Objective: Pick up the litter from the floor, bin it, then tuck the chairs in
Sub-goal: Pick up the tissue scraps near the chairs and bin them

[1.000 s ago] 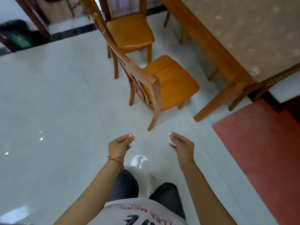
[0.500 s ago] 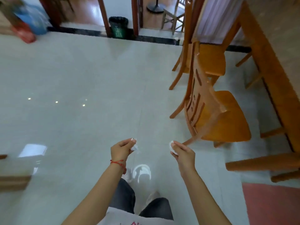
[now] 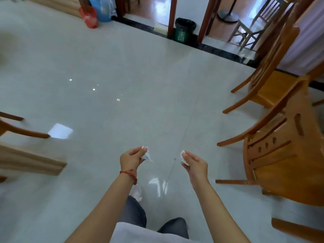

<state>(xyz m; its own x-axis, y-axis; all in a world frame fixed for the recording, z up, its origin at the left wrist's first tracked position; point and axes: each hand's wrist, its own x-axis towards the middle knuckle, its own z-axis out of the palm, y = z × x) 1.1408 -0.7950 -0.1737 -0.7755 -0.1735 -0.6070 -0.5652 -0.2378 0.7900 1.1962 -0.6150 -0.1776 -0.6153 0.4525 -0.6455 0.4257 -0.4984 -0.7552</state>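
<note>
My left hand [image 3: 131, 158] pinches a crumpled white paper scrap [image 3: 145, 154] at waist height over the pale tiled floor. My right hand [image 3: 194, 163] holds a second white paper scrap [image 3: 183, 156] between thumb and fingers. A green bin with a black liner [image 3: 184, 30] stands far ahead against a door post. Two orange wooden chairs stand at my right: the near chair [image 3: 284, 155] with its back toward me, and the far chair [image 3: 268, 81] beyond it.
Wooden furniture legs [image 3: 22, 132] and a pale wooden board [image 3: 29, 160] lie at the left edge. A red bag [image 3: 88, 16] and a blue container [image 3: 103, 9] sit far left by the doorway. A grey chair [image 3: 252, 27] stands in the room beyond.
My view has swung left, away from the table and toward the doorway and bin. The chairs have slid to the right edge. Both hands keep their paper scraps.
</note>
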